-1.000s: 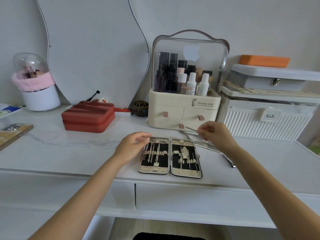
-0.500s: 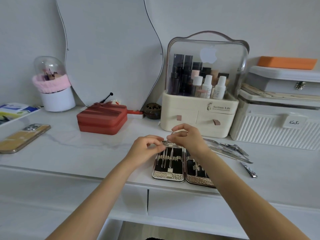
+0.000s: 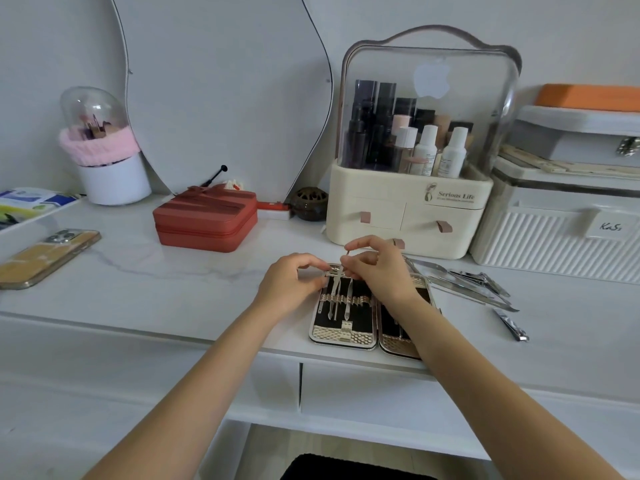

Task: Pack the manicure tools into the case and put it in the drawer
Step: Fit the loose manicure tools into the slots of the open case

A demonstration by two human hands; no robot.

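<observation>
Steel tool (image 3: pixel 347 263) points down into case (image 3: pixel 344 336), pinched by both hands' grip.

Bare tabletop (image 3: pixel 173 289) left of case (image 3: pixel 343 336); loose tools (image 3: pixel 474 285) crowd its right

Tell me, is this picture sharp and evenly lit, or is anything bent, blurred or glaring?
Head view: soft, even light with faint shadows; the wide lens bows the table edge and stretches both forearms toward the corners; the clear cover of the cosmetics organizer shows pale reflections; the open case and the loose tools look fairly sharp, though fine detail at the fingers is hard to read.
</observation>
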